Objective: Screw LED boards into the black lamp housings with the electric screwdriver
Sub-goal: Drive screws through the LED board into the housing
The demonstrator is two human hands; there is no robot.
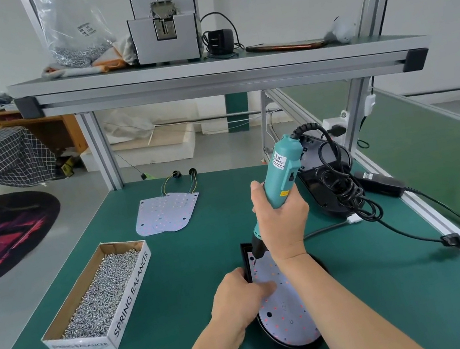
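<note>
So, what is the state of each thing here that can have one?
LED board: lying in black housing, held down by left hand
electric screwdriver: upright, gripped by right hand, bit on board's far corner
cardboard box: open, holding screws
spare LED boards: loose on the mat

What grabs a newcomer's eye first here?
A teal electric screwdriver, gripped in the right hand at centre, has its bit on the white LED board in a black lamp housing, with the left hand pressing on the board. Left of it sits an open cardboard box heaped with silver screws.
</note>
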